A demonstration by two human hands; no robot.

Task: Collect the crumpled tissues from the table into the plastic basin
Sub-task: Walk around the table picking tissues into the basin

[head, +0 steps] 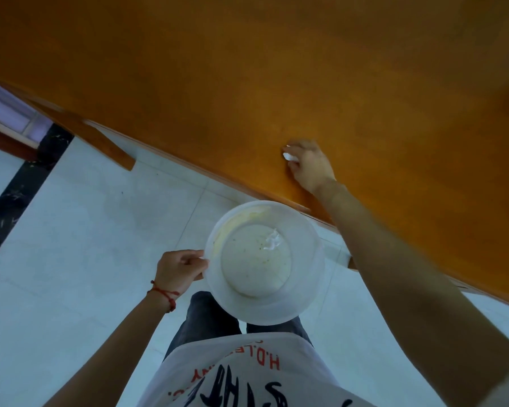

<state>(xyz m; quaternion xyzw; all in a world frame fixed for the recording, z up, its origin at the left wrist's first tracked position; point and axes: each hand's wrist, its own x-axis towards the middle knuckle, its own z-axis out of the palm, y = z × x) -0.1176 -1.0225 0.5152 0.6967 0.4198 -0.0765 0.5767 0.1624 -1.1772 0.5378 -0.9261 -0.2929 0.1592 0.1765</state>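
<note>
A white plastic basin (pixel 306 277) hangs over the floor just below the table's near edge, with my left hand (pixel 178 271) gripping its left rim. One crumpled tissue (pixel 272 241) lies inside it, against the far side of the bottom. On the orange wooden table (pixel 247 83), my right hand (pixel 310 164) is closed around a small white crumpled tissue (pixel 288 155), which peeks out past my fingertips. Most of that tissue is hidden by the fingers.
The table's near edge (pixel 188 165) runs diagonally from upper left to lower right. A wooden brace (pixel 100 139) sticks out beneath it at the left. White floor tiles (pixel 86 230) and my dark-trousered legs (pixel 206 318) lie below the basin.
</note>
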